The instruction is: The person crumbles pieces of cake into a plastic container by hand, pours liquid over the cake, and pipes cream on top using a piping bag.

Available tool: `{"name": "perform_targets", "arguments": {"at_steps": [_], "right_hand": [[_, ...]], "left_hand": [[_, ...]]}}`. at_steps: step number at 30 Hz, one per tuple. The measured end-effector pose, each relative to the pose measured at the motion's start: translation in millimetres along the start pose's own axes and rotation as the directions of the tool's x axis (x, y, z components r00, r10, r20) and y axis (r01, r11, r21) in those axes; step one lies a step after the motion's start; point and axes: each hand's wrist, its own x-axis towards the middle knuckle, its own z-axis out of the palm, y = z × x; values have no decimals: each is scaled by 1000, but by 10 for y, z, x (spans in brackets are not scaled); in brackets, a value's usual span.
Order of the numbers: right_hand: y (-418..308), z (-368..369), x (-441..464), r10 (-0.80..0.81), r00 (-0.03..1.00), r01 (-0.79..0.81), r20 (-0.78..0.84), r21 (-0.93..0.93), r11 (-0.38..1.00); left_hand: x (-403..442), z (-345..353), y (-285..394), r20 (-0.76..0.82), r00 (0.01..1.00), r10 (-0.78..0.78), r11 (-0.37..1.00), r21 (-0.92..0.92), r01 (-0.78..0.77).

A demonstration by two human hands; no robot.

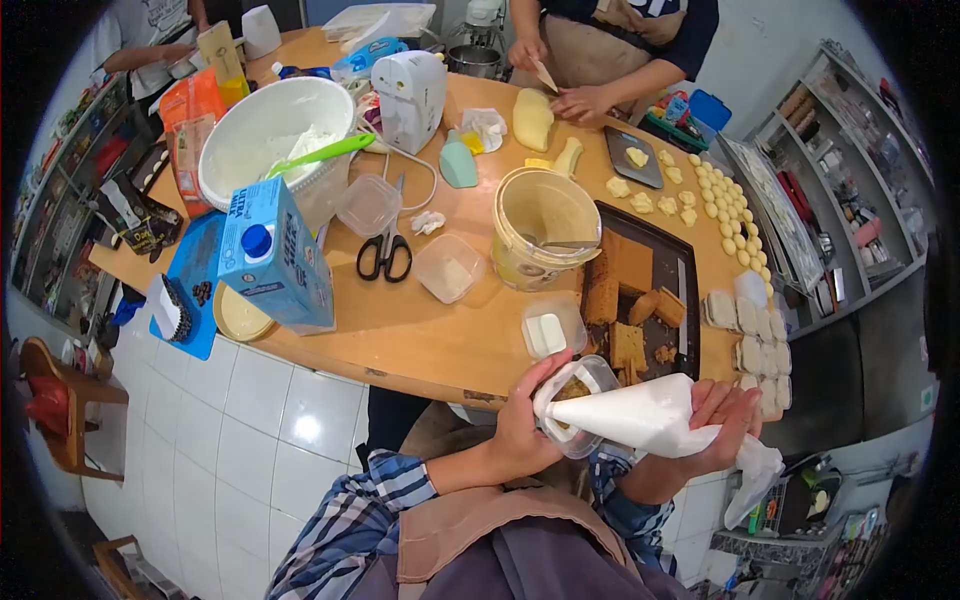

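My left hand (522,428) is closed around a small clear plastic container (602,372), tilted up near my body at the table's front edge. White cream and a brown filling show inside it. A white piping bag (640,412) lies across the container, its tip at the cream by my left fingers. My right hand (722,428) grips the bag's twisted upper end, and the loose tail hangs below. Just beyond stands another clear container (548,328) with a white block-like layer in it. To its right, a dark baking tray (690,300) bears brown cake pieces (622,268).
A cream-coloured tub (548,220), scissors (384,256), a blue milk carton (280,260) and a white bowl (230,150) with a green spatula (320,153) crowd the table. Across it, a co-worker's hands (585,102) handle dough (533,120). Dough balls (728,210) line the right edge.
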Motion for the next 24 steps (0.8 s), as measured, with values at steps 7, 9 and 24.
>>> {"name": "perform_targets", "arguments": {"at_steps": [7, 9, 24], "right_hand": [[-33, 22, -27, -161, 987, 162, 20, -135, 977], [-44, 0, -23, -191, 978, 201, 83, -145, 969], [-204, 102, 111, -228, 973, 220, -27, -174, 960]], "left_hand": [[23, 10, 5, -6, 999, -36, 999, -15, 36], [27, 5, 13, -3, 1000, -30, 999, 25, 30], [129, -196, 189, 145, 922, -359, 906, -182, 382]]}}
